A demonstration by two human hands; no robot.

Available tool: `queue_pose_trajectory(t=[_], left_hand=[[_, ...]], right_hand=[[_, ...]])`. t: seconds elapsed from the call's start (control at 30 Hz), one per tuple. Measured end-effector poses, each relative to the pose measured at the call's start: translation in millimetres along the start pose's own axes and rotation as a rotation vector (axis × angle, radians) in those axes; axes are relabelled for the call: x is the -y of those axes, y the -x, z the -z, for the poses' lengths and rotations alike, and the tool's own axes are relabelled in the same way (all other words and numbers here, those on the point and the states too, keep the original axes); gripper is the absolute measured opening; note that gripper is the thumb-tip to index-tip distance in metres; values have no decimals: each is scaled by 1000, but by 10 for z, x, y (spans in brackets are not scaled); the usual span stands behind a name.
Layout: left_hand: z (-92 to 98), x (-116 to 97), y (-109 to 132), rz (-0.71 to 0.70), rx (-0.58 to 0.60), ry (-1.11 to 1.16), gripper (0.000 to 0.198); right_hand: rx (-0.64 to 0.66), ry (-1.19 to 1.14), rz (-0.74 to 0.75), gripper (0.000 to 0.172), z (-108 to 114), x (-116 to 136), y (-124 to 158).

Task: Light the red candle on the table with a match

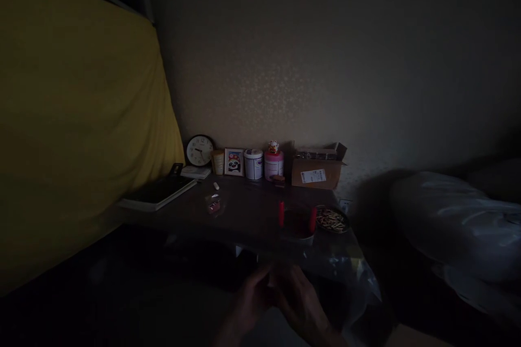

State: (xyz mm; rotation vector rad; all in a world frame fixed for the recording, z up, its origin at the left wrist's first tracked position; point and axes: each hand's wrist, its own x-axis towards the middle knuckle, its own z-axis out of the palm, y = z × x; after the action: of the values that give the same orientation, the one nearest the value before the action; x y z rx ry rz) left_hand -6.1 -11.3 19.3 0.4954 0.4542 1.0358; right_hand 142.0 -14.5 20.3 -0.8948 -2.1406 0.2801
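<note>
In the dim light, my left hand [253, 295] and my right hand [300, 297] are raised close together in front of the table's near edge. Their fingers curl inward and meet at the tips. Whatever they hold, if anything, is too dark to make out. Just beyond them on the table, two red candle-like cylinders [281, 214] stand upright at the sides of a dark round tray [299, 237]. To its right sits a round dish [347, 222] filled with short pale sticks [330, 219].
Along the wall stand a round clock [199, 150], a framed panda picture [234, 162], a white canister [254, 165], a pink canister [274, 167] and an open cardboard box [316, 172]. A small clear packet [214, 205] lies mid-table. Yellow cloth [81, 108] hangs left; a pale bag-like bundle [459, 222] is right.
</note>
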Motion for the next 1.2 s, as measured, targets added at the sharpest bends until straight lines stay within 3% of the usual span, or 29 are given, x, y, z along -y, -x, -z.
queue_pose_trajectory(t=[0.2,0.47,0.6,1.2], left_hand=[[38,19,-22,-11,11,39,25],[66,32,-36,16,-7,41,30],[35,20,-32,21,44,31,33],[71,7,-35,0,56,24,36]], right_hand=[[-6,-44,-19,17,-12,-12,7],[-26,-164,-80,26,19,42,-25],[-23,-183,-103,32,2,33,-35],[-25,-195,-82,33,59,75,-55]])
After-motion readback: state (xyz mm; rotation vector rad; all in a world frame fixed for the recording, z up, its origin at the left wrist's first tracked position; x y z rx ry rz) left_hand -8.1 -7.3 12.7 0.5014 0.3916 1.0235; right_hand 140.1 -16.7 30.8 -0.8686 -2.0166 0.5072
